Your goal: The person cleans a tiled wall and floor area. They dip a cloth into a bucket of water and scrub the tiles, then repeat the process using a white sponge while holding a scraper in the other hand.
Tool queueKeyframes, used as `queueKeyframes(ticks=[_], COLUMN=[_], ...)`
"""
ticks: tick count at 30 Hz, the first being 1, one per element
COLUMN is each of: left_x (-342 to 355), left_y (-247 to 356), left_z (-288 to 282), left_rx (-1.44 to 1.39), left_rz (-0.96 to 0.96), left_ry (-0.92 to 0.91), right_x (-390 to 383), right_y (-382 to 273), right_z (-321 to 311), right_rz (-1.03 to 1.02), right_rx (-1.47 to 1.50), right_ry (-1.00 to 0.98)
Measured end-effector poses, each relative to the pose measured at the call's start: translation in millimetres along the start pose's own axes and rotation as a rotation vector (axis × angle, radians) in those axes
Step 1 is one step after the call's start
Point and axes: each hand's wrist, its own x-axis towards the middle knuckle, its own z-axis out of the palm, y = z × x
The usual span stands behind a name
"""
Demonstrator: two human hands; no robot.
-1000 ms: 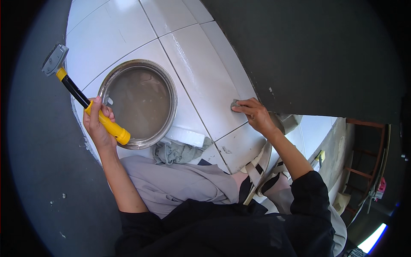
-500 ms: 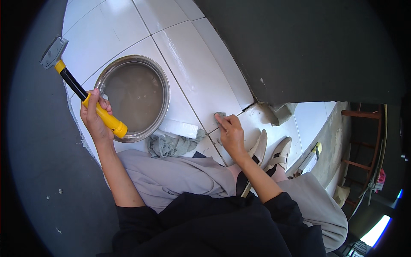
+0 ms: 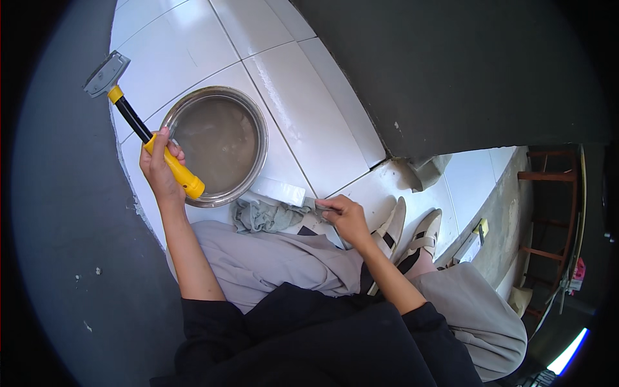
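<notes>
My left hand (image 3: 161,171) is wrapped round the yellow grip of a long-handled scraper (image 3: 133,119). Its wide metal head points up and away to the left, near the dark wall. Under that hand stands a round metal bowl (image 3: 261,158) of murky grey-brown water. My right hand (image 3: 346,218) pinches a small grey pad (image 3: 314,206) low over the white tiles, close to the white block's end; whether it is cloth or sponge I cannot tell. Between bowl and right hand lie the shiny white block (image 3: 278,191) and a crumpled grey cloth (image 3: 261,217).
A dark grey wall (image 3: 71,213) runs along the left, and another dark surface (image 3: 464,77) fills the upper right. My shoes (image 3: 422,232) rest on the tiled floor (image 3: 309,122). A reddish-brown rack (image 3: 548,175) stands at the far right, past a long box (image 3: 469,248).
My right hand has drawn the grey pad back toward me and slightly left, up to the white block. The left hand keeps its hold on the scraper; the whole view has shifted a little.
</notes>
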Motion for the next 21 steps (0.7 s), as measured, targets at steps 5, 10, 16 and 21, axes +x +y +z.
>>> queueKeyframes(ticks=[5, 10, 16, 21], left_x=[2, 8, 15, 17], left_y=[2, 1, 2, 1], left_z=[0, -2, -9, -12], left_rx=[-0.018, -0.054, -0.146, -0.126], left_rz=[0.019, 0.01, -0.023, -0.024], left_ry=[0.005, 0.037, 0.063, 0.066], right_x=[2, 23, 84, 130], right_y=[-20, -78, -144, -158], right_z=[-29, -16, 39, 91], right_rz=[0.428, 0.295, 0.169, -0.257], right_rx=[1.125, 1.299, 1.006, 0.177], right_ry=[-0.078, -0.259, -0.318, -0.142])
